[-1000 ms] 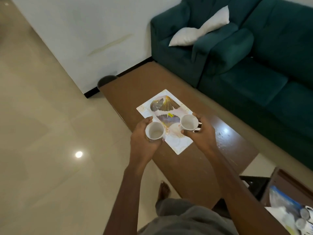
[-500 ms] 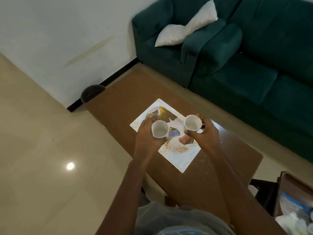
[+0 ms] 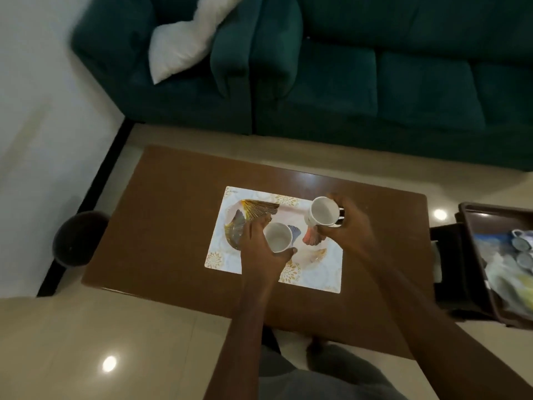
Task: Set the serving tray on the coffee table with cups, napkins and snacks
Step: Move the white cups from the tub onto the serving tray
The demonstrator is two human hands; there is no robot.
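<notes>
Left hand point(image 3: 261, 249): fingers point(image 3: 288, 252) wrapped around white cup point(image 3: 277, 236), mouth up, above patterned serving tray point(image 3: 227, 255). Right hand point(image 3: 350, 226): fingers point(image 3: 324, 233) clasping second white cup point(image 3: 323, 211), tilted slightly, above tray's far right portion. Contact between either cup and tray: cannot tell. Tray flat on brown tabletop point(image 3: 161, 226), beneath both sets of fingers. Beyond the fingers: green sofa point(image 3: 375, 82) with white cushion point(image 3: 184, 44). Right of the right fingers, well apart: dark bin point(image 3: 476, 241) holding further items, blurred.
</notes>
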